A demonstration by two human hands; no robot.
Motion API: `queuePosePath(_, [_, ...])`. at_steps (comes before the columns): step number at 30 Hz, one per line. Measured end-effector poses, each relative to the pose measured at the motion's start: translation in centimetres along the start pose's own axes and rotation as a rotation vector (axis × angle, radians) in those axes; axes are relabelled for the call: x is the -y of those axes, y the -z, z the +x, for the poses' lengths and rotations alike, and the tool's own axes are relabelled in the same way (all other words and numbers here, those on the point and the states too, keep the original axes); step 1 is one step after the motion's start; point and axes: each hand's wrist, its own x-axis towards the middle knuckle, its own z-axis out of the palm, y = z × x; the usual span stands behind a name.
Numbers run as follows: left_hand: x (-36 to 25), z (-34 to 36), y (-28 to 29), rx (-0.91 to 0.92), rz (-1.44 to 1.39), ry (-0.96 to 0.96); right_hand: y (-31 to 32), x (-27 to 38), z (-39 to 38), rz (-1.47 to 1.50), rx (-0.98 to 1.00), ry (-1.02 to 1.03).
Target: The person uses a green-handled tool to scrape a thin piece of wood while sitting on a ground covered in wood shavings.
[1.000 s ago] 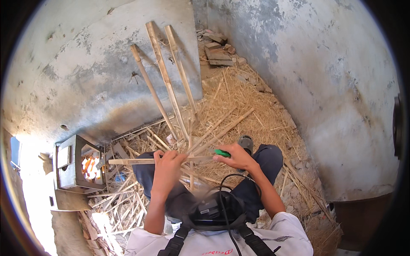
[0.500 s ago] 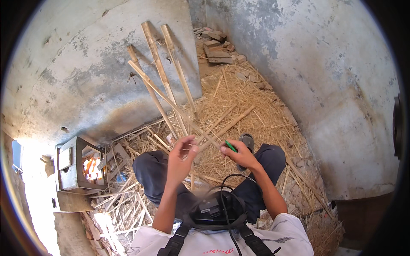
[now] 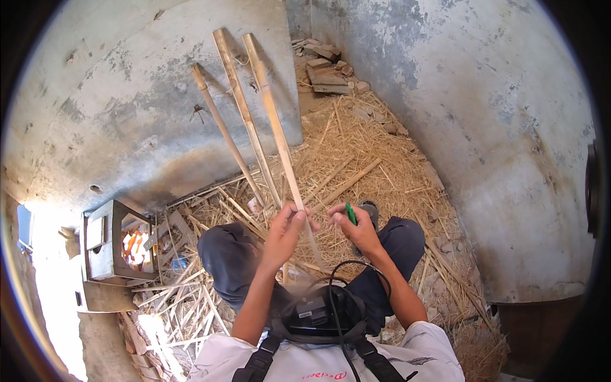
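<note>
My left hand (image 3: 284,232) is closed around a long, pale bamboo strip (image 3: 285,156). Its far part rises in front of a bamboo pole leaning on the wall, and its near end shows faintly below my fingers. Close by on the right, my right hand (image 3: 361,234) holds a small green object (image 3: 351,214), perhaps a pen or a tool's handle; my fingers hide the rest of it. A small gap separates my right fingertips from the strip.
Split bamboo poles (image 3: 237,95) lean against the left wall. Straw (image 3: 375,143) covers the floor ahead, with bricks (image 3: 326,77) in the far corner. Left of my knees, a box-like metal stove (image 3: 114,245) holds glowing orange fire. Split sticks (image 3: 184,305) lie beside it.
The bamboo strip has swung from a leftward slant to nearly straight ahead. My left hand has moved slightly right and grips it; my right hand has come off it, still holding the green object.
</note>
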Motion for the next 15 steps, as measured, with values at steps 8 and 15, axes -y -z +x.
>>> queuePosePath(8, [0.3,-1.3,0.3,0.217,0.090,0.307,0.0,1.9,0.2,0.187,-0.119,0.071])
queuePosePath(15, [-1.4,-2.4,-1.1,0.062,0.560,0.061,-0.3,0.4,0.2,0.044,-0.178,0.160])
